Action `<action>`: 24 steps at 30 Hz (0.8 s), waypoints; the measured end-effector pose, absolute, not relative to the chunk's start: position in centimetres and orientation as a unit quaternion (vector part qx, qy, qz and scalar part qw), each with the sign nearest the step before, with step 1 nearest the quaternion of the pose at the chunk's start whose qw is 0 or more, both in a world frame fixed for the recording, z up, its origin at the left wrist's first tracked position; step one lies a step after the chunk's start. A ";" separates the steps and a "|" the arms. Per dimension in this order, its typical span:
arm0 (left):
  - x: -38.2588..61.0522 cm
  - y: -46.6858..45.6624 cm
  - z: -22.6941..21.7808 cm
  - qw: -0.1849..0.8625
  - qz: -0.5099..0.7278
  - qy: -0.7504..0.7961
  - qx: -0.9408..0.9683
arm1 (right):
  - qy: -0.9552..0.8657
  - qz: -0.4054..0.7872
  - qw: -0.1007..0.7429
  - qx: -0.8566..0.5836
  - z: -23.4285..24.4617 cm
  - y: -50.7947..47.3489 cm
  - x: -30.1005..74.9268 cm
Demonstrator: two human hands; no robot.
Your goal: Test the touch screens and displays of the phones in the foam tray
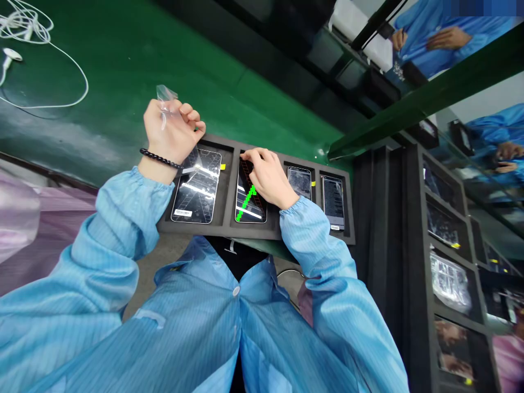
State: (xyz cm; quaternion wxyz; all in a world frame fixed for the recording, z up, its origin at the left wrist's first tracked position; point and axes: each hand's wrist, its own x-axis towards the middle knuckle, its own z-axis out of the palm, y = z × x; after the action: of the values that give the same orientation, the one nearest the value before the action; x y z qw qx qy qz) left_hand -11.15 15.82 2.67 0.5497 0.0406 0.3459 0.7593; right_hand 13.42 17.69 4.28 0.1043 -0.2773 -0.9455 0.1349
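Observation:
A dark foam tray [229,229] with four phones in its slots lies on the green bench in front of me. My left hand [172,131] is raised over the tray's left end, fingers closed on a crumpled clear film [167,94]. Below it lies the first phone [197,188], its glass glaring. My right hand [268,176] rests on the second phone [249,204], fingertips pinched at its top left corner. That phone's screen shows a green diagonal line. Two more phones [300,181] [333,201] sit in the slots to the right.
White earphones with a cable [24,33] lie on the green mat [123,65] at far left. A stack of black foam trays [446,245] holding more phones stands at right. Other people in blue coats [442,38] work beyond the bench.

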 end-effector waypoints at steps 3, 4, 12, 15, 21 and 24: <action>-11.5 16.1 2.6 0.555 0.747 0.363 0.053 | -0.948 0.131 0.092 -0.274 4.4 17.5 13.5; -11.6 16.1 2.5 0.557 0.743 0.368 0.060 | -0.949 0.128 0.091 -0.273 4.4 17.3 13.6; -12.3 16.3 1.6 0.560 0.717 0.385 0.157 | -0.950 0.114 0.089 -0.276 4.5 16.0 14.8; -12.4 16.3 1.4 0.558 0.716 0.385 0.168 | -0.951 0.112 0.083 -0.278 4.7 15.4 15.3; -11.8 16.2 2.4 0.556 0.722 0.394 0.119 | -0.955 0.093 0.078 -0.272 5.0 14.3 16.4; -11.4 16.1 3.0 0.549 0.744 0.379 0.041 | -0.954 0.094 0.069 -0.276 5.3 13.5 16.9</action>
State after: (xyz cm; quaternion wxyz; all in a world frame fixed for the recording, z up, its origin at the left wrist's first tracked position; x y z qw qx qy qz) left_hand -11.35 16.07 3.02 0.5491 0.0414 0.3790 0.7438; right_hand 16.88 13.54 5.34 0.0695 -0.2757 -0.9541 0.0940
